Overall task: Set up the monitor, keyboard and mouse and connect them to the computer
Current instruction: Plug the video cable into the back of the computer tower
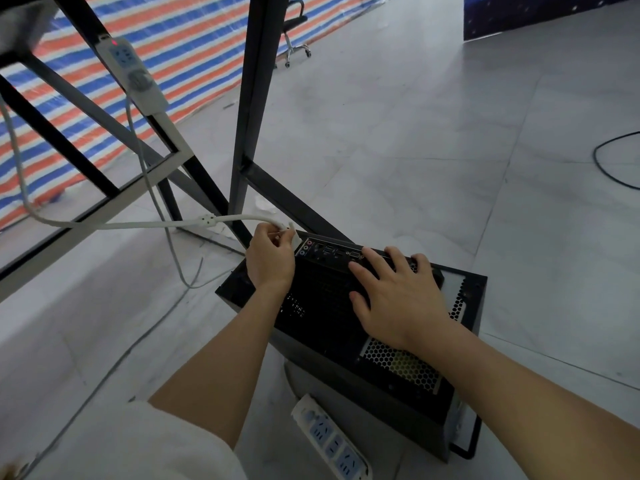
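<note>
A black computer case [332, 327] stands on the grey floor with its back panel turned up toward me, the row of ports [332, 252] showing along its far edge. My left hand [270, 258] pinches the white plug [289, 235] of a white cable [138, 224] at the left end of that port row. My right hand [398, 296] lies flat with fingers spread on the back panel, steadying the case. No monitor, keyboard or mouse is in view.
Black metal desk legs [252, 109] rise just beyond the case. One white power strip [133, 74] hangs on the frame, another power strip [332, 441] lies on the floor near me. A thin grey cable [173, 244] trails down. An office chair [294, 32] stands far back; a black cable [602, 164] loops at right.
</note>
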`<state>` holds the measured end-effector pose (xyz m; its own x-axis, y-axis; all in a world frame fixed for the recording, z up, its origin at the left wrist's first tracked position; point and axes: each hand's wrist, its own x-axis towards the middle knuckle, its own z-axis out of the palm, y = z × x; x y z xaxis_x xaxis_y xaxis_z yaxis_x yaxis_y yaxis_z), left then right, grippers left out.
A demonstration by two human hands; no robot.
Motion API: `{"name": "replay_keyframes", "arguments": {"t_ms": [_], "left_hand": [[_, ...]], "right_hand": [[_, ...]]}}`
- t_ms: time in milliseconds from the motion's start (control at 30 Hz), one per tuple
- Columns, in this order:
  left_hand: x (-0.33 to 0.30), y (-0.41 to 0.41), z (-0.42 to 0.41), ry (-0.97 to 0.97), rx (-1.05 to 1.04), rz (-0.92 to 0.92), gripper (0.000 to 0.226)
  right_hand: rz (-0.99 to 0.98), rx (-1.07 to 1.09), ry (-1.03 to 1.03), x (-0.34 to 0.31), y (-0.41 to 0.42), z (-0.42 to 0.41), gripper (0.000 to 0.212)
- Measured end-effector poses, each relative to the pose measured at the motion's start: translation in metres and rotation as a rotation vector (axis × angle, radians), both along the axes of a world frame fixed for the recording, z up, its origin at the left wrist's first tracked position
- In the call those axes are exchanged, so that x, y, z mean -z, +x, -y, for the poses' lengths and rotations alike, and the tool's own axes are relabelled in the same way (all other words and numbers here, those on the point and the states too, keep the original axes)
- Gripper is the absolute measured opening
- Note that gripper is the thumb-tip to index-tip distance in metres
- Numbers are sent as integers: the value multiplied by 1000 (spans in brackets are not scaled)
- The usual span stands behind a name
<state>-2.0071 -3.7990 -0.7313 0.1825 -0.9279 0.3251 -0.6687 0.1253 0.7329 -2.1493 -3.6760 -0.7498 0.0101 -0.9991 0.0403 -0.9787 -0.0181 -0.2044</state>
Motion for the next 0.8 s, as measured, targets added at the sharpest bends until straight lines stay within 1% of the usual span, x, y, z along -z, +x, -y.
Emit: {"name": "replay_keyframes", "arguments": {"t_ms": [67,167,233,300,333,433,500,633,800], "left_hand": [[3,2,4,14,-9,-8,23],[5,3,6,11,-20,-4,24],[2,3,5,20,-1,-7,24],[-2,7,4,49,28,-11,23],[-5,10,4,61,46,-21,22],[-7,13,0,94,47,-109,28],[-6,13,-3,86,-5,-160,28],[-6,14,-4,42,-78,-124,20],[-5,14,-5,41,-11,-70,13]], "right_hand": [[-1,-1,-2,0,-1,-1,86],[-4,0,-11,2,-1,-1,87],[7,10,-21,0,-1,-1,82],[11,10,-15,-2,-1,-2,70],[11,11,-19,-1,-1,-3,67],[15,19,-33,-2,0,-4,75],[19,22,-18,-2,0,-3,71],[16,20,-7,-2,0,-4,63],[23,12,-5,0,-2,-2,55]]}}
